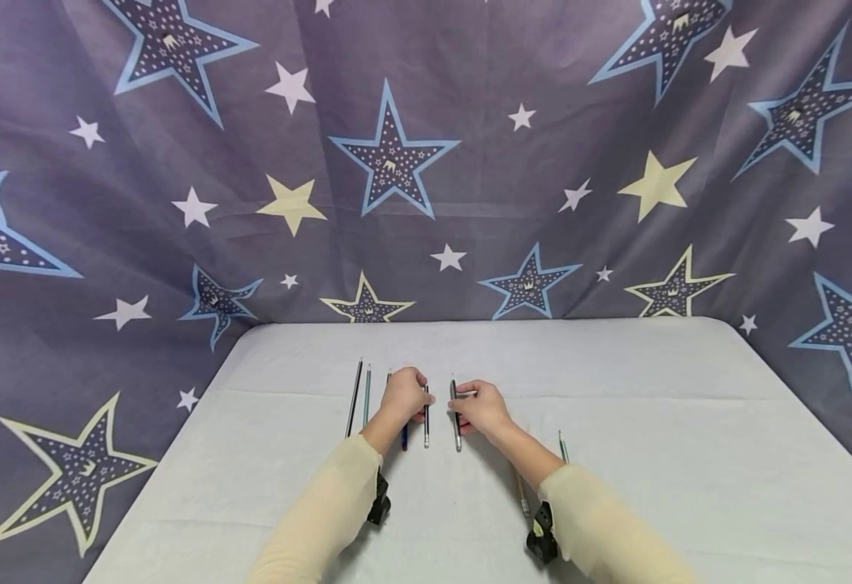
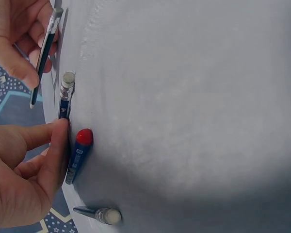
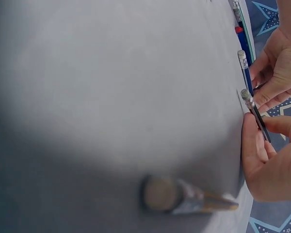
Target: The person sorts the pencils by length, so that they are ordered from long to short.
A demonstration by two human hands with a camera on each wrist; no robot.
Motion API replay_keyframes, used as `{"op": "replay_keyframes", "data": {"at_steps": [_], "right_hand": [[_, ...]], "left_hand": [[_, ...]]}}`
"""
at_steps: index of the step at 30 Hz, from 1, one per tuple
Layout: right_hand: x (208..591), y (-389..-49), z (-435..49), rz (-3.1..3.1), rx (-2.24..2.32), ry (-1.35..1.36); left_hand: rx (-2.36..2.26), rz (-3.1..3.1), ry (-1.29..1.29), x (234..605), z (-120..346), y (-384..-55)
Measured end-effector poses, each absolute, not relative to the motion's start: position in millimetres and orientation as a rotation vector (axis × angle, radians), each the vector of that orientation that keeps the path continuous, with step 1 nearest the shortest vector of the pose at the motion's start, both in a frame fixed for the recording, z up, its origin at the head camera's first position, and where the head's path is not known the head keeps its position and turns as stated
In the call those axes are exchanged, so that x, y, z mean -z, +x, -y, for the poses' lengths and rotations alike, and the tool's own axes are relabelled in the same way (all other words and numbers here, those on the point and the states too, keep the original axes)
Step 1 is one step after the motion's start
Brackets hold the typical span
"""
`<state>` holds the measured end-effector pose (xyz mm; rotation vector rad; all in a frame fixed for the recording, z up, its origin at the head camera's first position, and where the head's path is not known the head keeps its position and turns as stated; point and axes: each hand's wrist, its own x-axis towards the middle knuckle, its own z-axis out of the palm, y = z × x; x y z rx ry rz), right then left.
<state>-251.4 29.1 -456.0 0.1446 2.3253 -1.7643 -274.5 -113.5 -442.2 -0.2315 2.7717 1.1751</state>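
Note:
My left hand [image 1: 406, 393] pinches a dark blue pencil [image 2: 64, 108] between thumb and fingers, its white eraser end pointing toward me. Just left of it lies a blue pencil with a rounded red end [image 2: 80, 158], partly covered by that hand in the head view. A short gap to the right, my right hand [image 1: 484, 405] holds a dark pencil [image 1: 458, 434] by thumb and fingertips. This one tilts clear of the cloth in the left wrist view, and its eraser [image 3: 246, 94] also points toward me. The two held pencils stand nearly parallel and apart.
Left of the hands lie a black pencil [image 1: 355, 397] and a green pencil [image 1: 367, 393]. Under the right forearm are a yellowish pencil [image 1: 522, 495] and another green one [image 1: 562, 446], both partly hidden. A white cloth [image 1: 652, 389] covers the table; a starry curtain [image 1: 484, 186] hangs behind.

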Motion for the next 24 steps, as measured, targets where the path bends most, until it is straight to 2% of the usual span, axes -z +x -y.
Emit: {"op": "replay_keyframes", "data": {"at_steps": [24], "right_hand": [[462, -255, -15, -2.664, 1.453, 0.035]], "left_hand": [[-1.200, -2.768, -0.245, 441, 115, -272]]}}
